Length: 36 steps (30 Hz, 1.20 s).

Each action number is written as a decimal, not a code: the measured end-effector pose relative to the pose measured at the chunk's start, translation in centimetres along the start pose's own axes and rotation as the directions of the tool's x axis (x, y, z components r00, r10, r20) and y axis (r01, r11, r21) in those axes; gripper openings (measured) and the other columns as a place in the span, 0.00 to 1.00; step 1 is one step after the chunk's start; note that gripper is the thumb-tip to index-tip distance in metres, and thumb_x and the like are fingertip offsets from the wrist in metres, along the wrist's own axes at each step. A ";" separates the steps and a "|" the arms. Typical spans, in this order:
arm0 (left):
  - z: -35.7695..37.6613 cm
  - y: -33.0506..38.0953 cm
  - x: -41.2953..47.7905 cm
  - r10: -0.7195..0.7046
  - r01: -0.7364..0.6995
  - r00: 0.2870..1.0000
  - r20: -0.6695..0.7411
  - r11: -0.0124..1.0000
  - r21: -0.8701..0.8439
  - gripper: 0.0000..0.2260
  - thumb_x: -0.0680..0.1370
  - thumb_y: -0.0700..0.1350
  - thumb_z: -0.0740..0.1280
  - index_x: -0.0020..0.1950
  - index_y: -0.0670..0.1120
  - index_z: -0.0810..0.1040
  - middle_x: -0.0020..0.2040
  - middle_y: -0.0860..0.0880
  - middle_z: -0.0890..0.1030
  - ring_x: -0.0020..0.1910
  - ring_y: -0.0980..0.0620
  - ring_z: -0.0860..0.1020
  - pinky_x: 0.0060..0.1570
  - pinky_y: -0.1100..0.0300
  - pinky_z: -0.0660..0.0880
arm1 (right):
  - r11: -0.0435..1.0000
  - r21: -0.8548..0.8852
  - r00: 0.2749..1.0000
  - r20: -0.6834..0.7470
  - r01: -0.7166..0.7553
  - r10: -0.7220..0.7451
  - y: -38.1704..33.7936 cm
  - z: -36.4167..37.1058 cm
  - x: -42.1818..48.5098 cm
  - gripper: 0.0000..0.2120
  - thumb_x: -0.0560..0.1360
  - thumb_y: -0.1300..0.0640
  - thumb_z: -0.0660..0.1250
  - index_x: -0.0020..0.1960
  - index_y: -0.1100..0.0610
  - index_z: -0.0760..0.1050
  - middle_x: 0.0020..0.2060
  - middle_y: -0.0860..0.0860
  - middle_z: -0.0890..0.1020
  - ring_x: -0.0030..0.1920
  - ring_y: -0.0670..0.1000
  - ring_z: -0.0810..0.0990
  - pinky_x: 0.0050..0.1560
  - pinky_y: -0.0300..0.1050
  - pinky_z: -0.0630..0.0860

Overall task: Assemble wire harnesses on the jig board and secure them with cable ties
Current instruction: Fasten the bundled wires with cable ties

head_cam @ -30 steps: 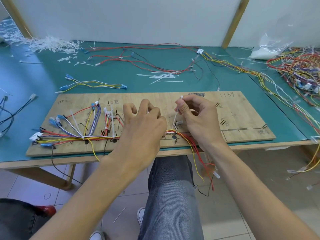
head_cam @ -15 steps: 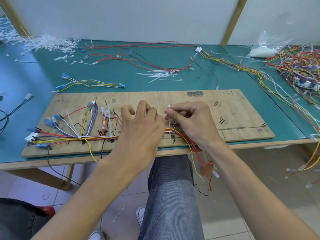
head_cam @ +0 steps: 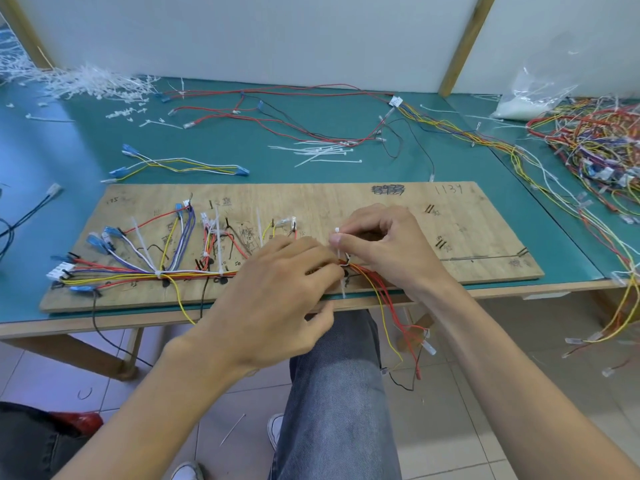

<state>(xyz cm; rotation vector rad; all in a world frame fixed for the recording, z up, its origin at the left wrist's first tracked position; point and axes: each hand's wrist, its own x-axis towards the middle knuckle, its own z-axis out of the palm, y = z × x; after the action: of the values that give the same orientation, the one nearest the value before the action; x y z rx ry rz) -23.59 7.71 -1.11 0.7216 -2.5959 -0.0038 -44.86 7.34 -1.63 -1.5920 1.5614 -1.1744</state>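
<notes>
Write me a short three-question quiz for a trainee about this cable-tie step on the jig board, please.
1. True or false: the right hand pinches the upper end of a white cable tie that crosses the wire bundle.
2. Which number is handwritten near the far right corner of the jig board? A 1134; B 2250; C 78.
3. Fill in: the ____ hand's fingertips lie at the bundle just beside the tie.
Key: 1 true; 2 A; 3 left hand.
</notes>
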 end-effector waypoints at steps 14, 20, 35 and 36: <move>1.3 0.5 0.9 -0.244 0.221 0.960 -0.134 0.960 -0.170 0.04 0.81 0.51 0.69 0.47 0.55 0.83 0.52 0.60 0.77 0.57 0.51 0.74 0.55 0.50 0.63 | 0.995 -0.010 0.987 0.123 0.102 -0.100 0.6 -1.2 -0.2 0.01 0.75 0.63 0.79 0.46 0.60 0.89 0.55 0.47 0.87 0.60 0.49 0.83 0.65 0.57 0.77; 1.5 0.7 3.1 -0.524 0.508 0.852 0.003 0.824 -0.251 0.06 0.80 0.56 0.70 0.49 0.56 0.85 0.48 0.56 0.66 0.54 0.53 0.60 0.51 0.59 0.55 | 0.992 0.008 0.985 0.123 0.122 -0.122 0.8 -1.4 -0.2 0.03 0.74 0.62 0.80 0.48 0.60 0.89 0.53 0.50 0.88 0.59 0.51 0.84 0.65 0.59 0.77; 0.6 0.1 4.2 -0.585 0.599 0.800 0.134 0.761 -0.251 0.07 0.80 0.61 0.67 0.48 0.61 0.83 0.48 0.56 0.68 0.56 0.51 0.62 0.48 0.58 0.52 | 0.988 0.022 0.985 0.074 0.152 -0.153 0.2 -1.2 -0.6 0.04 0.73 0.65 0.80 0.47 0.64 0.88 0.48 0.53 0.89 0.54 0.47 0.86 0.59 0.45 0.81; 0.5 0.1 4.2 -0.586 0.600 0.799 0.136 0.759 -0.252 0.07 0.80 0.61 0.67 0.48 0.61 0.83 0.48 0.56 0.68 0.56 0.51 0.62 0.48 0.58 0.52 | 0.988 0.027 0.985 0.071 0.154 -0.156 0.2 -1.2 -0.6 0.04 0.73 0.66 0.80 0.47 0.64 0.88 0.48 0.53 0.89 0.54 0.48 0.86 0.59 0.45 0.81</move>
<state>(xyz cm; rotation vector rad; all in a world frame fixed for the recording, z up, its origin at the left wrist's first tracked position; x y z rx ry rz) -27.09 5.69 0.18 1.4100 -2.2206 -0.5850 -45.95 8.11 -1.44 -1.7480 1.3948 -1.1966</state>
